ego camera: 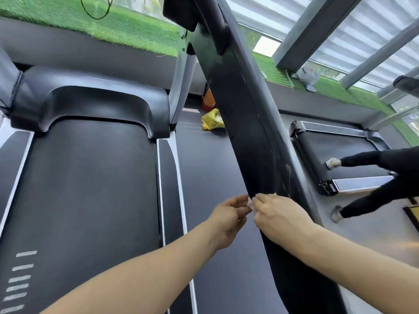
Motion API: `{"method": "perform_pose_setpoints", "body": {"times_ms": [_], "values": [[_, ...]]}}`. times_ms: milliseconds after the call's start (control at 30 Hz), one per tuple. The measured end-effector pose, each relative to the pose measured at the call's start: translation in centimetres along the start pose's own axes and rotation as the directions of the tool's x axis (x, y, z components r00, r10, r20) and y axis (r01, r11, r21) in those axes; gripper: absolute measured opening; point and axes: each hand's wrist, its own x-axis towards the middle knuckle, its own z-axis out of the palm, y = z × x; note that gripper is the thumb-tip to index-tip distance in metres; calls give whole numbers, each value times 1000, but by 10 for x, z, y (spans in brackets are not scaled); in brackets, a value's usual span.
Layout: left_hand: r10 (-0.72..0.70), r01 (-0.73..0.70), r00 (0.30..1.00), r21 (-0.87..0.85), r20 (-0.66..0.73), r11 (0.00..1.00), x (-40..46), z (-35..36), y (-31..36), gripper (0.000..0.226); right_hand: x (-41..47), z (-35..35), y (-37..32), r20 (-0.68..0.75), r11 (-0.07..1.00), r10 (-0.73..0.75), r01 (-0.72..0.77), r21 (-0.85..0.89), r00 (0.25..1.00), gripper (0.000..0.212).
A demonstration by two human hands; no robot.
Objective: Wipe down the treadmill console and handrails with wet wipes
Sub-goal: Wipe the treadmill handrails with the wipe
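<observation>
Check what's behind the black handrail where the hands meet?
Behind the handrail lie dark floor and a yellow bag, partly covered. Left hand and right hand pinch a small wipe; most of it is hidden.

Dark gym floor (204, 159) carrying two treadmills (86, 177) (335, 155). A crumpled yellow bag (212, 120) lies on it between them.

Looks like a gym, treadmill row by the windows

Two treadmills side by side: one belt (86, 189) right below with its black motor hood (90, 103), another treadmill (340, 155) to the right with someone's legs (362, 184) on it. Dark rubbery floor (204, 166) between them, a black upright (244, 109) in front, fake grass (113, 26) along the sill, blinds (362, 26) on big windows
</observation>
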Motion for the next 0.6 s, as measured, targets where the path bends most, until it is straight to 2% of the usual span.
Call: {"method": "perform_pose_setpoints", "body": {"times_ms": [67,100,133,167,200,233,267,300,367,400,433,500,533,600], "values": [[-8,8,1000,33,0,999,1,-3,6,41,17,-5,11,-12,999,-27,27,20,1000,30],[-9,9,1000,34,-11,999,1,-4,9,40,31,-9,22,-113,999,-35,31,-35,993,12],[-9,10,1000,19,-25,1000,3,-5,14,39,44,-20,32,-203,1000,9,-13,-21,979,12],[-14,14,999,-1,-37,1000,5,-7,16,37,58,-28,41,-253,1000,20,-24,-13,967,24],[-17,16,999,-21,-44,1000,7,-8,19,35,69,-36,51,-251,998,52,-57,-12,967,25],[-19,17,999,-39,-47,999,11,-10,21,33,80,-46,58,-227,997,77,-82,-11,971,15],[-20,18,999,-53,-50,998,13,-12,24,32,86,-46,62,-260,993,92,-109,-53,961,9],[-23,20,998,-61,-54,998,16,-13,26,31,89,-41,62,-325,988,110,-140,-71,939,16],[-32,28,997,-68,-64,997,20,-15,31,33,74,-28,50,-340,987,128,-153,-47,932,19],[-32,26,997,-71,-73,997,20,-17,35,34,64,-19,36,-269,991,120,-132,-25,956,22],[-31,24,996,-78,-81,997,21,-18,38,35,56,-8,23,-149,991,82,-97,-91,985,31],[-21,14,996,-85,-89,996,22,-22,46,34,51,6,16,10,997,-15,15,-73,1000,37],[-18,10,996,-85,-91,996,22,-23,49,34,54,-3,20,39,998,-16,19,-61,999,32],[-24,16,995,-82,-99,997,24,-26,54,34,75,-16,33,-75,1000,8,-10,-30,997,17]]}}
